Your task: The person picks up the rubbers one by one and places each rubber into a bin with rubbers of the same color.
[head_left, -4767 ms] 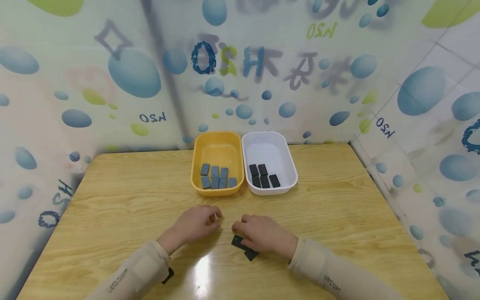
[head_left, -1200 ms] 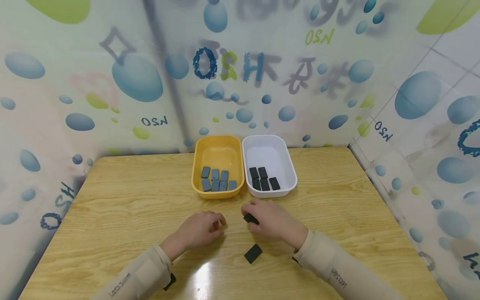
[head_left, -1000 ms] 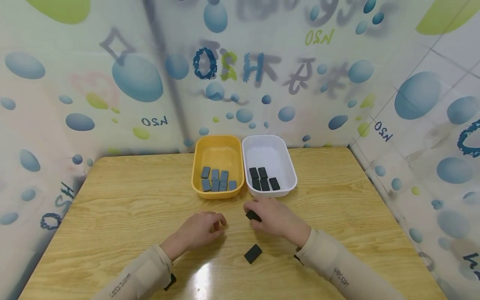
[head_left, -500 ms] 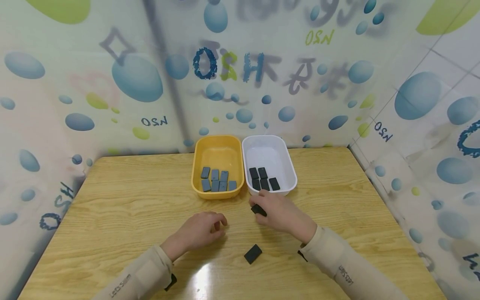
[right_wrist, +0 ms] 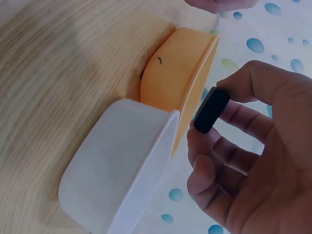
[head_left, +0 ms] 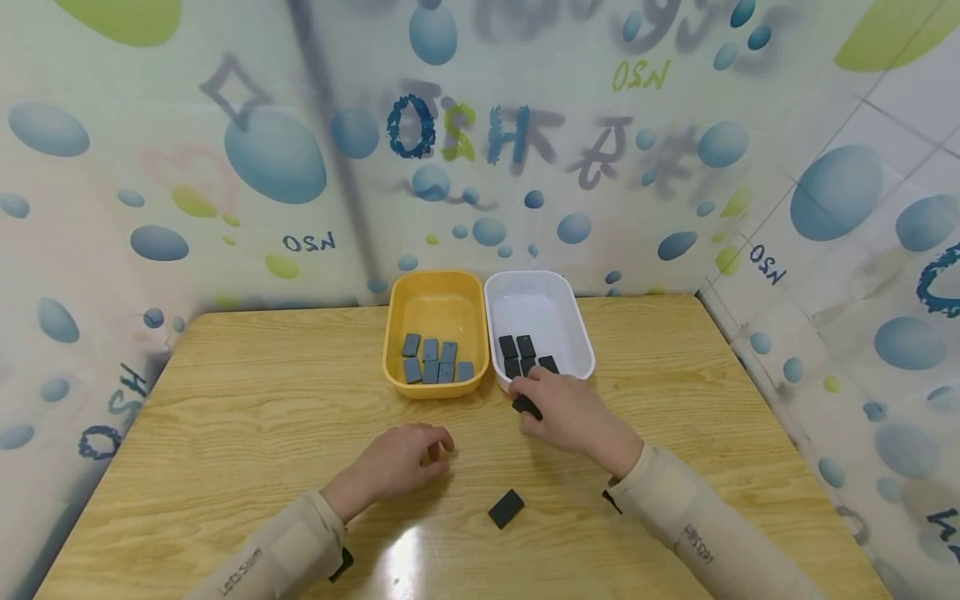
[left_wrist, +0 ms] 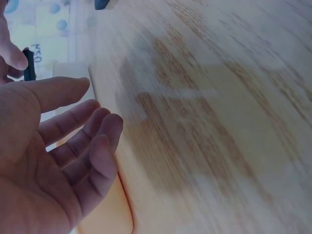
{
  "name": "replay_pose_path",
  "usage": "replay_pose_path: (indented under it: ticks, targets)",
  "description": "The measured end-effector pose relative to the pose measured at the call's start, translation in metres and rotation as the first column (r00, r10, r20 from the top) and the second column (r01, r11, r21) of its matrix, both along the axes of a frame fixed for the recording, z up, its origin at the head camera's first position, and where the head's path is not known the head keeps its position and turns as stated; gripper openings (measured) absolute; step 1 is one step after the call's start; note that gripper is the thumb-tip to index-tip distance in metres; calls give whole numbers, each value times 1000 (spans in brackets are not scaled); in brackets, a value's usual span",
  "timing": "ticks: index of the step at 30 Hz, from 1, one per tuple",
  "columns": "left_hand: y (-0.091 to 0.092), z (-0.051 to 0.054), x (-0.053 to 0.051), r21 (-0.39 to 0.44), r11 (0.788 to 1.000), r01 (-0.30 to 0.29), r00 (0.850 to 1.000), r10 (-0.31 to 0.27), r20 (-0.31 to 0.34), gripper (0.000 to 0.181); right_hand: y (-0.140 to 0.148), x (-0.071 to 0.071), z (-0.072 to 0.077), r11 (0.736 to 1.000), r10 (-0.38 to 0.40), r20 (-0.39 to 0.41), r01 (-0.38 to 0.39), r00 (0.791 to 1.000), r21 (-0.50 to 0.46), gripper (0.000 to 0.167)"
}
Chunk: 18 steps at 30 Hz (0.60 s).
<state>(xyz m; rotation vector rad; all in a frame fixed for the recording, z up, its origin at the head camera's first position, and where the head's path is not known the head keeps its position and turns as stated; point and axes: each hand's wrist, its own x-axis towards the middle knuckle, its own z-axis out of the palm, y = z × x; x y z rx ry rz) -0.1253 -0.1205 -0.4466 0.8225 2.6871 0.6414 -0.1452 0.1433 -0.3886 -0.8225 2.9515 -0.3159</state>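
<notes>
In the head view my right hand [head_left: 573,414] pinches a small black rectangular tile [head_left: 527,407] just over the near rim of the white tub [head_left: 540,312]. The right wrist view shows this tile [right_wrist: 211,110] held on edge between thumb and fingertips, above the rim of the tub. Several black tiles lie inside the tub, partly hidden by the hand. My left hand [head_left: 397,458] hovers low over the table with loosely curved fingers and holds nothing. Another black tile [head_left: 506,508] lies flat on the table between the forearms.
A yellow tub [head_left: 435,308] with several grey tiles stands against the white tub's left side. Both are near the back edge of the wooden table [head_left: 285,375], in front of a patterned wall. Dark straps show under both sleeve cuffs.
My right hand has picked a black tile from the pair on the table and carried it away from me and rightward to the white tub. The left hand has stayed almost still.
</notes>
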Motion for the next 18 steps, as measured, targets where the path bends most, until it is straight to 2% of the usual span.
replay_pose_path:
  ticks: [9,18]
  targets:
    - [-3,0,1,11,1000,9,1000,-8,-16,18,5,-10,3,999,-32,-45,33,998,17,21]
    - [-4,-1,1,5,1000,-2,1000,2,-9,18,11,-32,7,993,-106,-4,106,994,43,22]
